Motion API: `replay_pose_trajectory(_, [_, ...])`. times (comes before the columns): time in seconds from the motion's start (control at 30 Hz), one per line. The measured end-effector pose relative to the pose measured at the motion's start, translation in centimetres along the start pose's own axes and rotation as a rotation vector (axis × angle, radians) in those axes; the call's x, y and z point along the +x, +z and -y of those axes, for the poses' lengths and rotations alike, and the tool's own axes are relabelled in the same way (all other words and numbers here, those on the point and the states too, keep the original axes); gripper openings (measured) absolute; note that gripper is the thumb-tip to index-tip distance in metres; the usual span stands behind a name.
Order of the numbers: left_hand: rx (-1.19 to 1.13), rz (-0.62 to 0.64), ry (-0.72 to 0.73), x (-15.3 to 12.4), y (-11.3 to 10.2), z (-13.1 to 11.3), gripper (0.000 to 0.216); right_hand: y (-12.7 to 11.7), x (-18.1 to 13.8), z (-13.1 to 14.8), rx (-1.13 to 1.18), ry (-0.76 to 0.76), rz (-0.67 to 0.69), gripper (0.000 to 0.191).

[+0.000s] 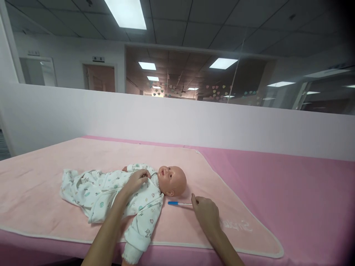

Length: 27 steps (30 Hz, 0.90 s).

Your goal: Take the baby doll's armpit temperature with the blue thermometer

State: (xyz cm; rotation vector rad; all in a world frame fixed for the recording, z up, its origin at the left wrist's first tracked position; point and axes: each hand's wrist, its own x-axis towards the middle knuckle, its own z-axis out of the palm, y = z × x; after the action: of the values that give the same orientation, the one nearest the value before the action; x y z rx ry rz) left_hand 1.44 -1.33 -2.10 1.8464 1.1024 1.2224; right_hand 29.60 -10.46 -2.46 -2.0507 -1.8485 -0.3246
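A bald baby doll (176, 181) lies on its back with its head to the right. It wears a white printed romper (144, 199), and one sleeve stretches toward the near edge. My left hand (138, 180) rests on the doll's upper chest, its fingers curled closed at the collar on the cloth. To the right of the doll's head, my right hand (205, 214) is closed around the right end of a thin white stick with a blue end (174, 203), perhaps a thermometer or a pen. That end of the stick is hidden by the fingers.
Beneath the doll is a peach pad (83, 147) with white edging and white lettering. It lies on a pink covering (305, 207). A low white wall (177, 118) stands behind, with glass above it.
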Motion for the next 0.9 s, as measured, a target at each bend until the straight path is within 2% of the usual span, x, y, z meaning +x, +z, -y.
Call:
replay_pose_trajectory(0.1, [-0.121,0.036,-0.026,-0.2,0.0,-0.6,0.018,0.6,-0.4,-0.2,-0.114,-0.022,0.056,0.041])
replay_pose_trajectory(0.2, [-0.153,0.068,-0.021,-0.7,-0.1,-1.5,0.031,0.9,-0.4,-0.5,-0.165,-0.053,0.055,0.033])
replay_pose_trajectory(0.3, [-0.137,0.068,-0.019,-1.1,-0.3,-2.1,0.036,1.1,-0.4,-0.7,-0.175,-0.086,0.013,0.028])
replay_pose_trajectory(0.4, [-0.145,0.077,-0.002,-1.3,-0.4,-2.2,0.035,0.7,-0.2,0.0,-0.106,-0.085,-0.086,0.03])
replay_pose_trajectory(0.5, [-0.159,0.088,-0.007,-1.2,-0.5,-1.9,0.029,-0.5,0.4,2.9,0.104,-0.242,-0.211,0.03])
replay_pose_trajectory(0.6, [-0.2,0.072,-0.025,-1.1,-0.4,-1.7,0.02,-1.5,1.6,8.1,0.399,-0.475,-0.332,0.028])
replay_pose_trajectory(0.7, [-0.267,0.017,-0.002,-1.1,-0.2,-1.6,0.015,-0.9,3.1,13.4,0.62,-0.666,-0.377,0.025])
replay_pose_trajectory(0.8, [-0.278,-0.087,0.028,-1.0,0.0,-1.5,0.015,1.0,4.0,16.5,0.739,-0.723,-0.34,0.028])
replay_pose_trajectory(0.9, [-0.269,-0.077,0.059,-0.9,0.0,-1.3,0.014,3.0,4.3,17.2,0.869,-0.699,-0.351,0.031])
